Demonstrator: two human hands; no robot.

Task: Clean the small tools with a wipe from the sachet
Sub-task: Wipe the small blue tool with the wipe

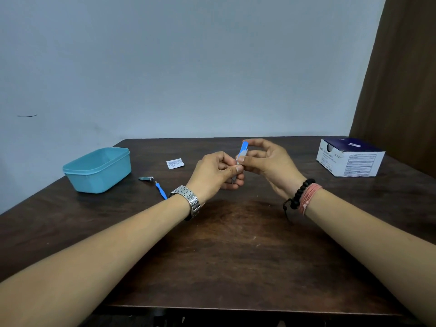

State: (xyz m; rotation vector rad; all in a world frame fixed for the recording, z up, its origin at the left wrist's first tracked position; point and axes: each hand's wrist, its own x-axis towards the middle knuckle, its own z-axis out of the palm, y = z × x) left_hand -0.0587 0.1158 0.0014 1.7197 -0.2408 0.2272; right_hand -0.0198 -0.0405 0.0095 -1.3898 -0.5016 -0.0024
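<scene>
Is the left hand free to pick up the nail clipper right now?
Probably not yet: the left hand grips the blue tool with the wipe. The nail clipper lies unobstructed on the table.

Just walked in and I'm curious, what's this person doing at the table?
A person is cleaning small tools. The left hand and right hand together hold a blue-handled tool above the wooden table, with a white wipe wrapped round it. A nail clipper and another blue tool lie beside the teal container. The torn sachet lies nearby, and the swab box sits far right.
</scene>
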